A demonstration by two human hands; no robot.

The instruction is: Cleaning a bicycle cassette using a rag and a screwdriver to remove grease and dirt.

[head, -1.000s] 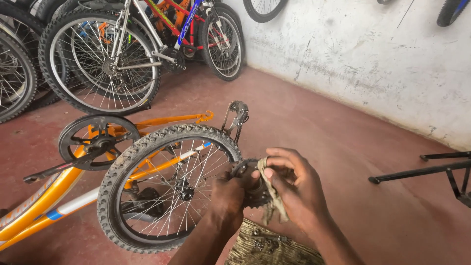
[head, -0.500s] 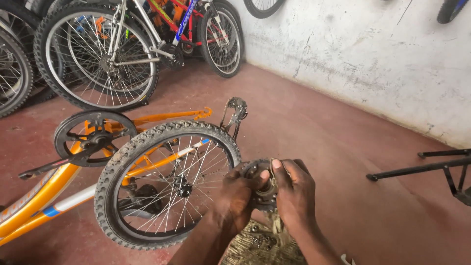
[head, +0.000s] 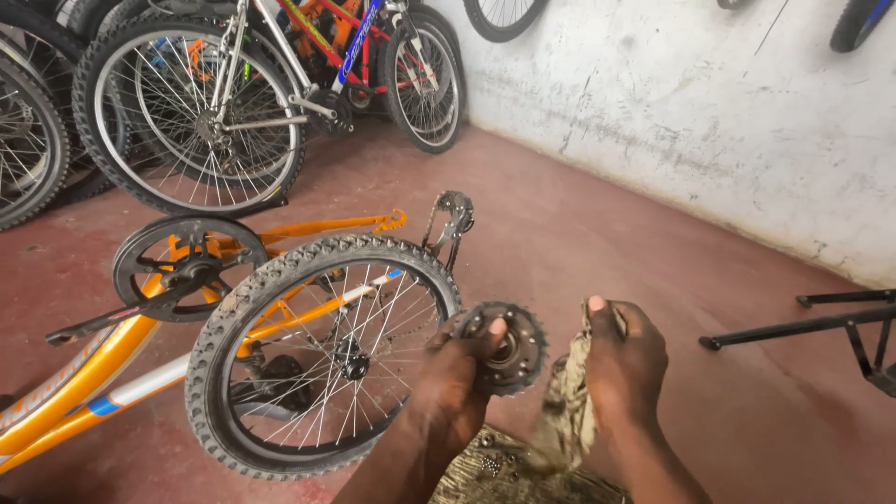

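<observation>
A reddish concrete floor [head: 597,224] meets a stained white wall [head: 709,121], with several bicycles [head: 280,84] parked upright along the back. An orange bicycle frame [head: 84,373] lies on its side on the floor, its knobby-tyred wheel [head: 317,355] raised toward the camera, a black chainring with its crank [head: 187,266] behind it and a rear derailleur [head: 453,215] sticking up beyond the tyre. A black metal stand [head: 812,322] sits on the floor at the right edge.

The left hand [head: 453,387] holds a toothed freewheel sprocket cluster [head: 504,347] up in front of the wheel's right rim, its grip clamped on the sprocket with the thumb pressed over the centre hole and the fingers behind. The right hand [head: 623,359] is closed around a dirty, patterned rag [head: 569,411], which hangs down from the fist toward the lap.

Half a second ago both hands were pressed together around the sprocket, with the rag bunched between them and hiding most of the teeth. Now the hands are apart: the right hand has drawn away to the right with the rag, and the sprocket's toothed face shows clearly, just beside the tyre. The camera view has also dropped slightly.
</observation>
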